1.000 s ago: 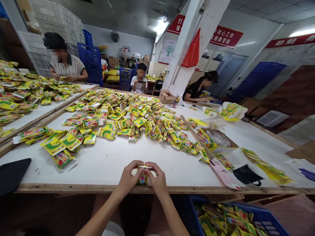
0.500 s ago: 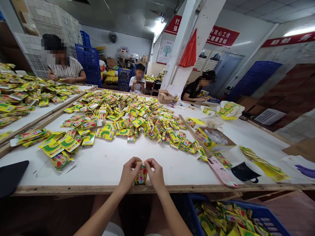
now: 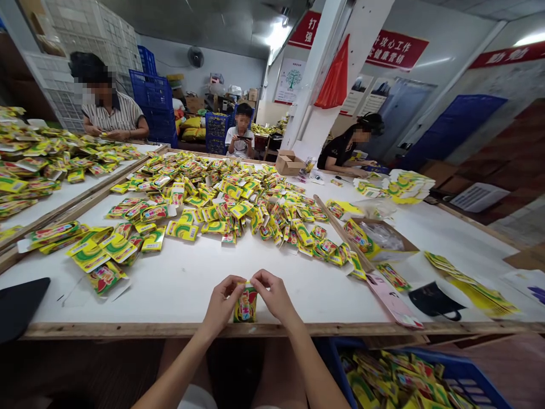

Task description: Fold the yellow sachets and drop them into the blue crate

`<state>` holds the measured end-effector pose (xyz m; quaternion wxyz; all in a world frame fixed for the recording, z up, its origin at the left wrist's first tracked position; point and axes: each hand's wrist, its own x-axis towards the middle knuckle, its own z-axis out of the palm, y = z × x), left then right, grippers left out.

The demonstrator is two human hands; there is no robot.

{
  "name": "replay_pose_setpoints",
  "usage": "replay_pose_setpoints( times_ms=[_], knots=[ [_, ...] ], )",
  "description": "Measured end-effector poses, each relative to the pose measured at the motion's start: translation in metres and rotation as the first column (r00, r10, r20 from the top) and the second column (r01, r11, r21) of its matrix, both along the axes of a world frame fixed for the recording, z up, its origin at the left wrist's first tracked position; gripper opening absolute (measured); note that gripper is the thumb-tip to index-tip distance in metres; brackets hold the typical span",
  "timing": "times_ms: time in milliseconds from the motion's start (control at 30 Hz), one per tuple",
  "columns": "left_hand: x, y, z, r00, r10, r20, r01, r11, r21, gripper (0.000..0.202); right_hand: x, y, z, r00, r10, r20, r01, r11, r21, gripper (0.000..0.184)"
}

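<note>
A small yellow, green and red printed carton (image 3: 246, 307) stands upright at the table's front edge, its front facing me. My left hand (image 3: 223, 300) pinches its upper left corner between thumb and fingers. At the upper right corner, my right hand (image 3: 272, 294) has thumb and forefinger closed on the top edge. The fingertips partly cover the carton's top, so how its flap sits cannot be seen. Beyond my hands spreads a large heap of similar cartons (image 3: 238, 210), many with white end flaps sticking out.
A blue crate (image 3: 472, 375) of cartons sits below the table edge at right. A wooden divider (image 3: 340, 233), a pink phone-like object (image 3: 394, 301) and a dark cup-shaped item (image 3: 434, 301) lie right. Three other people sit beyond. A dark flat object (image 3: 23, 307) is at left.
My right hand's fingers have shifted slightly at the carton's top, and its forearm has swung a little right. The view has turned slightly. The carton remains in place between my hands.
</note>
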<state>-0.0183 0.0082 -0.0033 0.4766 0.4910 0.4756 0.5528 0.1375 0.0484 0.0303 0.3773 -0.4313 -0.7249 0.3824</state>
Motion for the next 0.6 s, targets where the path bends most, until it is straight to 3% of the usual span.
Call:
replay_pose_setpoints(
  times_ms=[233, 433, 533, 567, 600],
  knots=[
    [-0.001, -0.001, -0.002, 1.000, -0.004, -0.014, 0.004, 1.000, 0.002, 0.023, 0.006, -0.008, -0.003, 1.000, 0.025, -0.016, -0.026, 0.999, -0.025, 0.015],
    [-0.003, -0.009, 0.006, 0.973, -0.033, -0.226, 0.064, 0.990, 0.128, 0.020, -0.002, -0.029, -0.018, 0.990, -0.029, -0.139, 0.024, 0.999, -0.035, 0.018],
    [-0.022, 0.000, 0.005, 0.920, -0.023, -0.392, 0.116, 0.970, 0.215, 0.026, 0.028, -0.045, -0.007, 0.963, -0.259, -0.071, 0.265, 0.960, 0.091, 0.023],
    [-0.034, 0.009, 0.005, 0.888, 0.016, -0.459, 0.106, 0.965, 0.239, 0.032, 0.050, -0.053, -0.001, 0.919, -0.392, -0.033, 0.392, 0.906, 0.160, 0.025],
    [-0.051, 0.020, 0.004, 0.846, 0.075, -0.527, 0.077, 0.963, 0.260, 0.040, 0.078, -0.062, 0.004, 0.838, -0.546, 0.003, 0.531, 0.816, 0.227, 0.028]
  ],
)
